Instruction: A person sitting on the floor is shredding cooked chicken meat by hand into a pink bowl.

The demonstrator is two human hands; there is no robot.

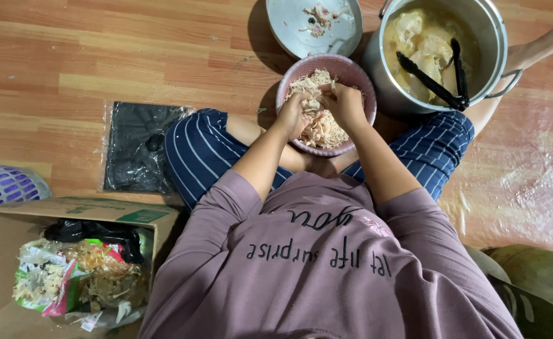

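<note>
Grip of both hands (320, 107) over bowl (358, 78), wooden floor (100, 56).

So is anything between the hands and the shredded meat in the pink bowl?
Nothing visible. The left hand and right hand are already over the pink bowl, fingers on the shredded meat. The steel pot with black tongs stands to the side, apart from the hands.

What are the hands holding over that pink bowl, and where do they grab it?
Both the left hand and right hand pinch a clump of pale shredded meat between them, one at each end, above the round pink plastic bowl.
</note>
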